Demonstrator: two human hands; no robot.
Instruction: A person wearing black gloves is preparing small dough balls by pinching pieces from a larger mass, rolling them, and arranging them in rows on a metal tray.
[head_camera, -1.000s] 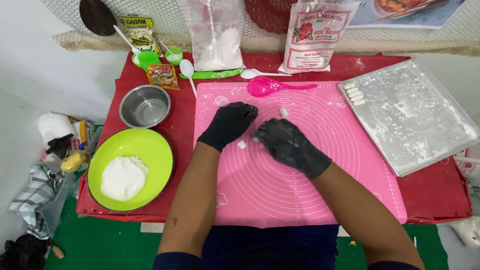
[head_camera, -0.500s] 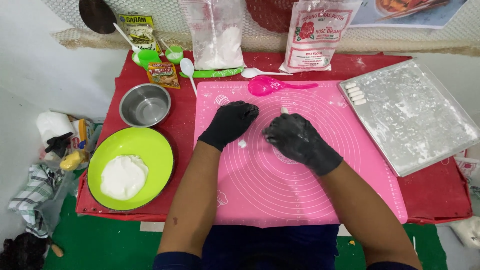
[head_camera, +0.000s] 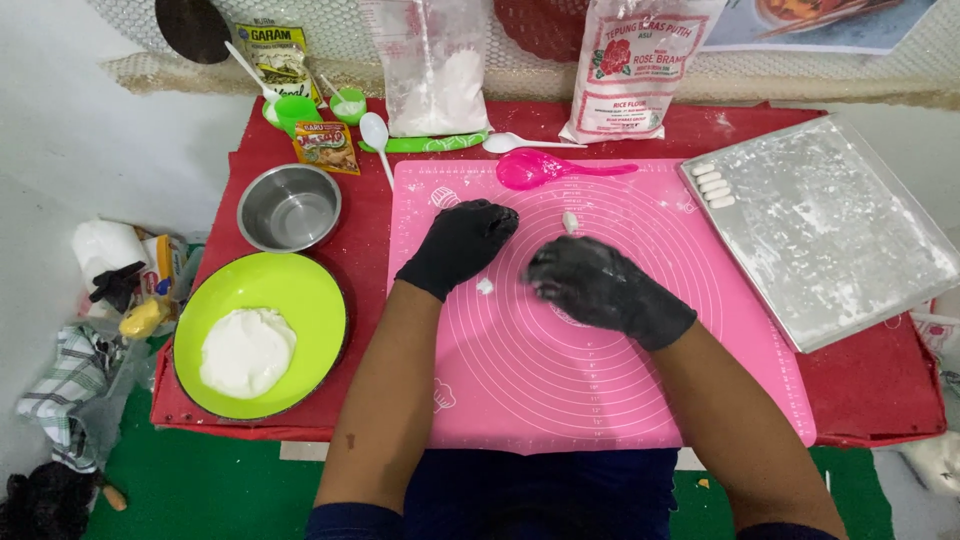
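- Dough piece (head_camera: 570, 221), small and white, lies bare on the pink mat (head_camera: 620, 400), just beyond the right hand (head_camera: 598, 287) (a second ago that hand was further back, covering less of the mat's middle).
- Right hand has slid forward, palm flat and pressing down; what it rolls underneath is hidden.
- Left hand (head_camera: 462, 243) stays put, fingers curled loosely onto the mat, pinching nothing visible.
- A white scrap (head_camera: 485, 287) sits between both hands.
- Finished pieces (head_camera: 712, 186) line the floured tray (head_camera: 850, 240); green plate (head_camera: 290, 290) keeps its dough lump.
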